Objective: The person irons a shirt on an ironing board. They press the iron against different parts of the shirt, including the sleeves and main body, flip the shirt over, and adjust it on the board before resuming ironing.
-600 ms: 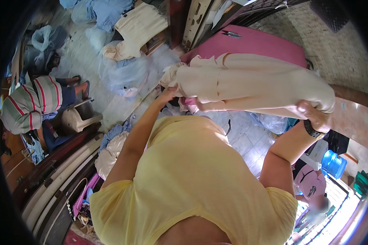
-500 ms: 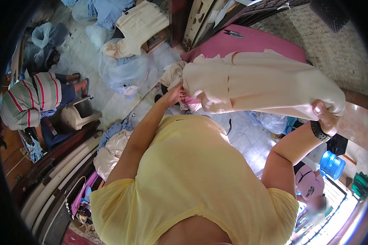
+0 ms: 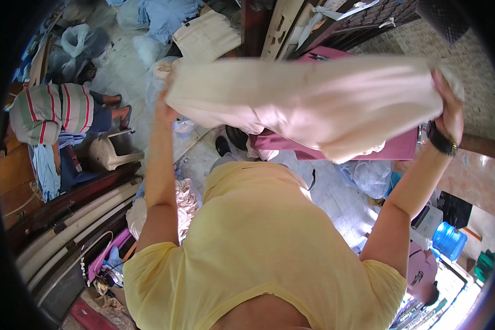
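Observation:
A cream-coloured garment (image 3: 308, 104) is stretched between my two hands, lifted above a pink-topped table (image 3: 390, 146). Its upper edge is smeared by motion and its lower edge sags toward me. My left hand (image 3: 164, 107) grips the garment's left end, the fingers partly hidden behind the cloth and blurred. At the other end my right hand (image 3: 450, 107), with a dark watch on the wrist, is closed on the cloth, the thumb on the near side. Dark thread snips (image 3: 319, 56) lie on the far part of the pink surface, partly covered by the garment.
A folded cream garment (image 3: 206, 36) lies on a stand at the far left, near blue cloth (image 3: 168, 16) and plastic bags. A person in a striped shirt (image 3: 52, 113) is at the left, by a beige plastic chair (image 3: 113, 157). Another person (image 3: 423, 272) and a blue water bottle (image 3: 449, 241) are at right.
My left hand has moved left and up, spreading the garment wide. My right hand has risen with its end. More of the pink table now shows below the cloth.

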Demonstrator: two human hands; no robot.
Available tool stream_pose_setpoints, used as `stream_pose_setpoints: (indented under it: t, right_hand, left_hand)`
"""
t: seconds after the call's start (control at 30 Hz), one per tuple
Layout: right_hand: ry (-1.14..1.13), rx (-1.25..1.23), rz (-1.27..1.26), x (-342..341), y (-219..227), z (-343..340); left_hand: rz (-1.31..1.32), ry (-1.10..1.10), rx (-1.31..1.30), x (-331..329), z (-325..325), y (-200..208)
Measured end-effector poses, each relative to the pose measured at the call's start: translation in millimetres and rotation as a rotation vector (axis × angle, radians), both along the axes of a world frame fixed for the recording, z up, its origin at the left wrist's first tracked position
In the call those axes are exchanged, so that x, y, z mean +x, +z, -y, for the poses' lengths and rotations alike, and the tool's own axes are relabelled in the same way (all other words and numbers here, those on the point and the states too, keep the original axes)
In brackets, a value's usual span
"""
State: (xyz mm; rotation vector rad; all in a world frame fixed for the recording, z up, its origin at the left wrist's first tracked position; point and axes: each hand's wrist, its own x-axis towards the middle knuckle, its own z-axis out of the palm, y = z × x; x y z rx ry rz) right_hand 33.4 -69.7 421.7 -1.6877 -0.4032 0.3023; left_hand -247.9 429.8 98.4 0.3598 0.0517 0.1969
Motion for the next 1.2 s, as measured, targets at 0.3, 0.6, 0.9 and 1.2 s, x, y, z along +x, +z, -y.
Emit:
stream_pose_setpoints:
  t: [0.3,0.6,0.9,1.2]
  right_hand:
    - [0.334,0.252,-0.097,131,3,-125]
    - [0.586,0.298,-0.044,131,34,-232]
    - [0.714,0.261,0.0,117,40,-310]
    - [0.762,0.216,0.031,113,22,-411]
  left_hand:
    - [-0.118,0.528,0.807,-47,-60,247]
    - [-0.429,1.106,1.27,-120,-104,327]
    - [-0.376,1.01,0.932,-182,-106,366]
    - [-0.498,1.402,1.193,-216,-183,359]
